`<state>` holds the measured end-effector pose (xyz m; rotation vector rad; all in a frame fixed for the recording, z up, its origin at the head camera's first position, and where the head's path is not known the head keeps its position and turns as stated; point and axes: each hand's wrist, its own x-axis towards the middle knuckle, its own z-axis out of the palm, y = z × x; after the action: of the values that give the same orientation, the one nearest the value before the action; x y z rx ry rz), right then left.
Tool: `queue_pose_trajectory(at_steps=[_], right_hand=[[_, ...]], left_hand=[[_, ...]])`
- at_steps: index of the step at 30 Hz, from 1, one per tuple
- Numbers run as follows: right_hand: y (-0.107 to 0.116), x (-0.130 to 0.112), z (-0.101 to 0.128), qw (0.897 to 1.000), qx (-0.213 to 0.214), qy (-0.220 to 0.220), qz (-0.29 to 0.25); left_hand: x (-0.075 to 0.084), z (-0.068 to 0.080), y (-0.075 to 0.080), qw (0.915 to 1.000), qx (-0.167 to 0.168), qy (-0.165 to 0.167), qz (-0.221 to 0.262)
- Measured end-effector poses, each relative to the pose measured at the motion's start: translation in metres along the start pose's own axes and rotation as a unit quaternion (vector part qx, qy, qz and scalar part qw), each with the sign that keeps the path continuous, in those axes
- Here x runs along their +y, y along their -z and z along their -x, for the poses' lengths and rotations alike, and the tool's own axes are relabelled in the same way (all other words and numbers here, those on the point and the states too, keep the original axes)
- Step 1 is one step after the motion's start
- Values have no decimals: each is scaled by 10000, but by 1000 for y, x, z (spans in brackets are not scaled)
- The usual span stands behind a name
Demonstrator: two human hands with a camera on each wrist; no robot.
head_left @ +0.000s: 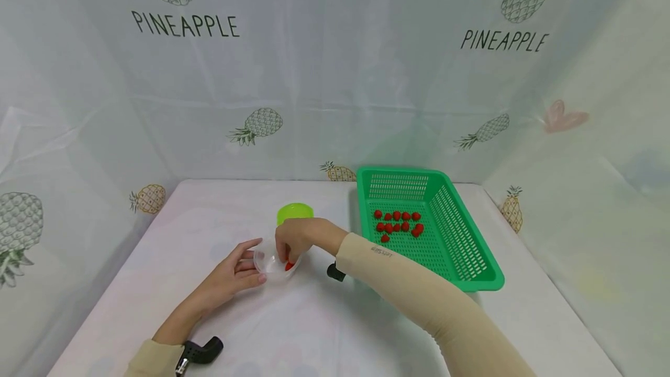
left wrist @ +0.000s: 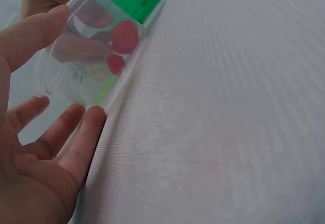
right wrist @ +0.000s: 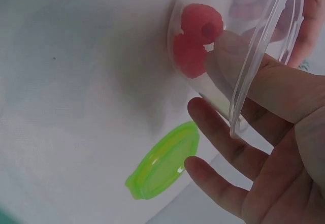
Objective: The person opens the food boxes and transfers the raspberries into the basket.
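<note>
A clear plastic cup [head_left: 268,262] stands on the table between both hands. My left hand [head_left: 230,277] holds its left side, thumb near the rim and fingertips against the wall, as the left wrist view shows. Two raspberries [right wrist: 189,59] lie at the bottom of the cup. My right hand [head_left: 296,238] reaches in over the rim, with thumb and forefinger inside, tips right at the raspberries. Its other fingers spread loosely outside the wall in the right wrist view. A bright green lid [head_left: 295,211] lies just behind the cup.
At the right stands a green plastic basket [head_left: 463,243] with slotted walls, several more raspberries [head_left: 396,227] grouped on its floor. A white cloth [head_left: 335,319] covers the table, and a pineapple-print sheet [head_left: 335,74] hangs behind and along the sides.
</note>
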<state>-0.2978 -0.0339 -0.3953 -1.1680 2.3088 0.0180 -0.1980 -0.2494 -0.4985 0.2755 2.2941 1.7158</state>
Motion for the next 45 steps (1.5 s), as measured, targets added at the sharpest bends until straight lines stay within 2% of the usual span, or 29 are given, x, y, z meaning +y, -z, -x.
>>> queue_pose_trajectory(at_steps=[11,21,25,31,39,45], right_hand=[[-2,0,-4,9999,-50,46,111],[-3,4,-3,9993,-89,332,-117],[-5,6,-7,9984,-229,484,-186],[-8,7,-12,9979,-414,438,-244],[-7,9,-9,9978,-227,504,-375],[1,10,0,9978,104,594,-282]], left_hand=[[4,-3,1,10000,-31,-29,-17],[4,-2,1,10000,-30,31,-27],[2,-1,1,10000,-21,29,-38],[2,-1,-1,9999,-85,-36,69],[2,-1,0,9999,-78,-135,32],[2,0,0,9999,-75,-65,28]])
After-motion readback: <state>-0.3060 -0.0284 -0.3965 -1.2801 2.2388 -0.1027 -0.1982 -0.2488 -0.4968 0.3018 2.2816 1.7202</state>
